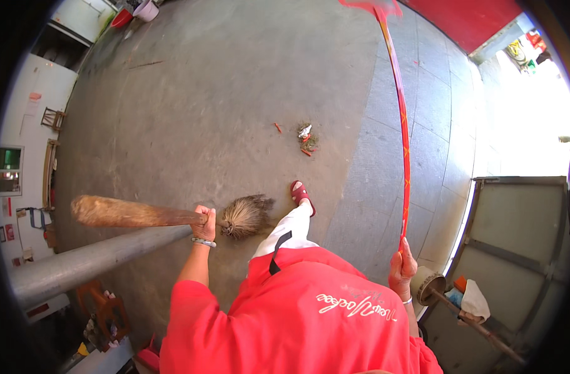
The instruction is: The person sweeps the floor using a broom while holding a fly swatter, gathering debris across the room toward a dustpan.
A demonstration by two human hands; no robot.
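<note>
My left hand (pixel 204 224), a bracelet at its wrist, is closed round the wooden handle of a straw broom (pixel 246 216). The handle's thick end points left, while the brown bristles show right of the hand, beside my white trouser leg. In my right hand (pixel 403 272) is the near end of a long red-handled tool (pixel 405 143) with yellow markings. It reaches far forward to a wide pinkish-red head, blurred and cut off by the frame's top, so its kind is unclear. Ahead of my red sandal (pixel 301 193) lies a small pile of litter (pixel 307 138) with white and orange-red scraps.
A grey metal pole (pixel 104 260) slants in at the left, close to my left arm. At the right stand a metal door panel (pixel 515 224) and a round container (pixel 429 287) near a wooden stick. Red and pink buckets (pixel 146 10) sit at the far left.
</note>
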